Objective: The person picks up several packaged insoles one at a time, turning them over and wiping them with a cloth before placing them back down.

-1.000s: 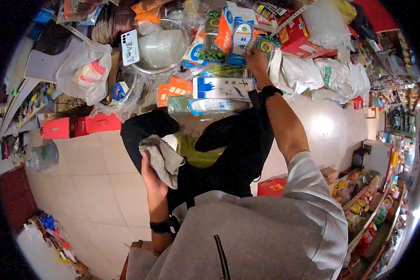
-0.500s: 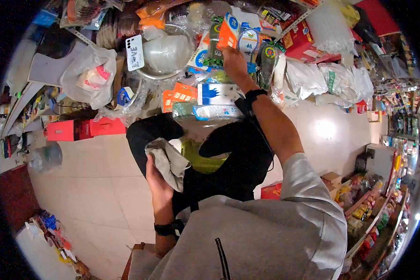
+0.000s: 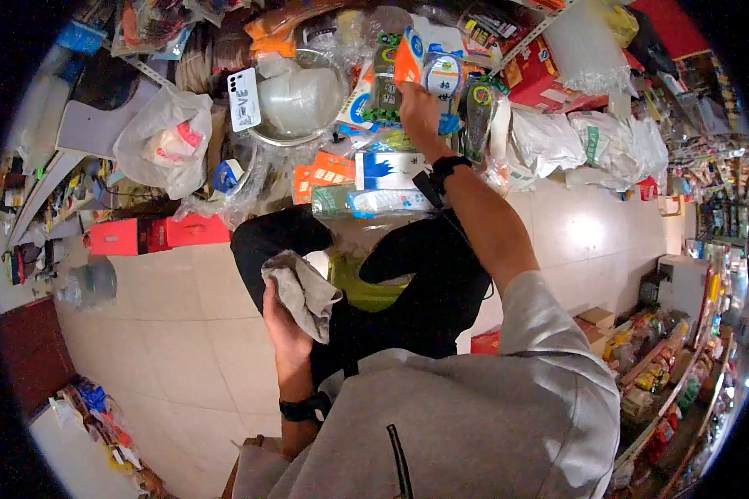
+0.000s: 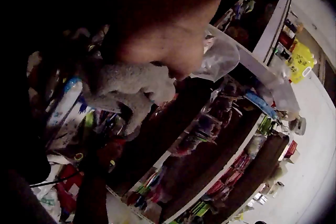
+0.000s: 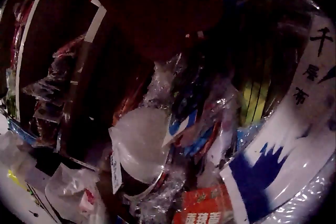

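In the head view my left hand (image 3: 285,326) holds a crumpled grey cloth (image 3: 301,293) over the lap, its fingers mostly under the fabric. The left wrist view shows that hand (image 4: 163,45) against the cloth (image 4: 126,85). Up at the piled goods, my right hand (image 3: 421,115) pinches the lower edge of an orange-and-white packet (image 3: 408,60). A blue-and-white packet (image 3: 443,79) stands right beside it, and dark green packaged insoles (image 3: 478,108) lie further right. Nearer the lap is a white packet with a blue print (image 3: 383,170). In the right wrist view the hand is very dark.
A white phone (image 3: 244,100) leans by a metal bowl (image 3: 285,141) holding a clear plastic-wrapped item. Left of it lies a white plastic bag (image 3: 165,145). More white bags (image 3: 549,141) are at right, red boxes (image 3: 154,233) below left, and stocked shelves (image 3: 657,366) at lower right.
My right hand has moved left from between the blue-and-white packet and the green insoles to the orange packet. My left hand keeps its hold on the cloth; the head view has shifted slightly.
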The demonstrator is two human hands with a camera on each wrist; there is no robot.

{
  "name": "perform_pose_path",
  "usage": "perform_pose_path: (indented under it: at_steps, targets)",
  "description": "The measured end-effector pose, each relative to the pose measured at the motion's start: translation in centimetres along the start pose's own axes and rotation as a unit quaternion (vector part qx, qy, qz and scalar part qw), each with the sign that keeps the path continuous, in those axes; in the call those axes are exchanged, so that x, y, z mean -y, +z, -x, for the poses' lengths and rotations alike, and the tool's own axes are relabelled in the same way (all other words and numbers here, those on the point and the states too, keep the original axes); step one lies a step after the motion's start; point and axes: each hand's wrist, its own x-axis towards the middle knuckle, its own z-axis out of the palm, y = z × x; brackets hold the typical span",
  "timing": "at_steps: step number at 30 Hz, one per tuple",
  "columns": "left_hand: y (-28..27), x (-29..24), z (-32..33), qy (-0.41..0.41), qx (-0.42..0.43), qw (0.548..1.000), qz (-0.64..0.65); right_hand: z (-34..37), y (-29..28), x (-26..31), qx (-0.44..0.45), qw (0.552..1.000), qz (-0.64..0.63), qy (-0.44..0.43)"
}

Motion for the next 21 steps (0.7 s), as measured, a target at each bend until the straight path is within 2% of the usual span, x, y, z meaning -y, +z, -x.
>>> perform_pose_path:
  at_steps: [4, 6, 7, 9, 10, 12, 13, 15, 16, 18, 21]
  targets:
    - [0.1, 0.2, 0.0, 0.011, -0.028, 1.000, 0.010, -0.4, -2.0, 2.5, -0.006, 0.998, -0.045, -0.050]
    - [-0.3, 0.2, 0.0, 0.010, -0.015, 1.000, 0.002, 0.1, -2.5, 3.1, 0.067, 0.994, -0.033, -0.075]
    - [-0.4, 0.1, 0.0, 0.010, 0.002, 1.000, -0.006, 0.4, -3.0, 3.2, 0.068, 0.994, -0.032, -0.073]
    - [-0.4, 0.1, 0.1, 0.012, -0.006, 1.000, 0.000, 1.0, -4.0, 3.2, -0.004, 0.997, -0.007, -0.071]
    - [-0.3, 0.0, 0.2, 0.016, -0.013, 1.000, 0.007, 1.4, -4.0, 2.3, -0.002, 0.997, -0.008, -0.072]
    - [0.0, -0.2, 0.4, 0.013, -0.014, 1.000, 0.004, 1.9, -4.4, -0.6, -0.108, 0.990, 0.088, 0.037]
    - [0.0, -0.2, 0.4, 0.009, -0.010, 1.000, -0.003, 2.3, -4.7, -2.2, -0.105, 0.990, 0.088, 0.037]
    - [-0.1, 0.0, 0.2, 0.002, -0.009, 1.000, -0.003, 2.9, -5.0, -4.8, -0.040, 0.982, 0.086, 0.162]
    - [-0.2, 0.1, 0.0, -0.002, -0.006, 1.000, -0.003, 3.2, -4.8, -5.6, -0.040, 0.982, 0.087, 0.164]
    - [-0.1, 0.4, -0.2, -0.010, 0.005, 1.000, -0.002, 3.6, -4.6, -6.7, 0.066, 0.987, 0.038, 0.140]
    - [0.5, 0.6, 0.0, -0.018, 0.013, 1.000, -0.005, 4.1, -4.5, -7.3, 0.033, 0.990, 0.029, 0.136]
